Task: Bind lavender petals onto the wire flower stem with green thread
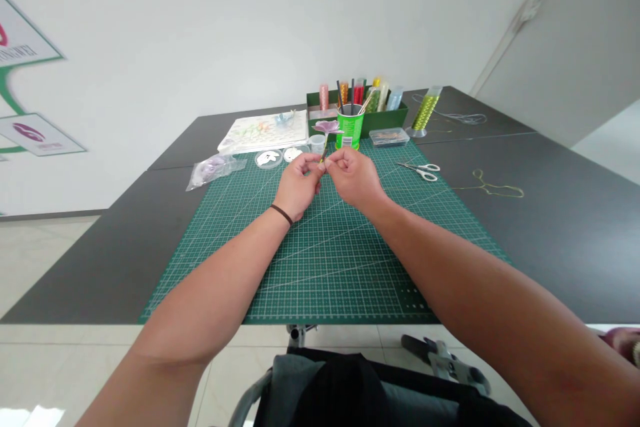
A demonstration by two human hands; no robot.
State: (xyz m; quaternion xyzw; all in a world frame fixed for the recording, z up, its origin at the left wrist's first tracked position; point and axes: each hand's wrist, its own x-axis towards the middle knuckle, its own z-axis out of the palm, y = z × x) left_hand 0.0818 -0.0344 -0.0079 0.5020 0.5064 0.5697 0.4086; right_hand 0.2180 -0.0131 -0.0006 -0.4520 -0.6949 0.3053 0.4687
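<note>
A pale purple artificial flower point(327, 127) stands upright above my fingertips, its thin stem running down between them. My left hand point(299, 181) is closed, with thumb and forefinger pinching that stem low down. Right beside it, my right hand point(356, 177) is closed too, thumb against curled forefinger at the stem. Whatever the right fingertips grip is too small to make out. Both hands are over the far half of a green cutting mat point(320, 260).
Behind my hands stand a green cup point(350, 127) with brushes and a dark green box point(375, 121) of thread spools. White-handled scissors point(425, 171) lie right, near loose thread point(493, 188). A plastic bag point(213, 170), small dishes point(269, 159) and a white board point(240, 133) are left.
</note>
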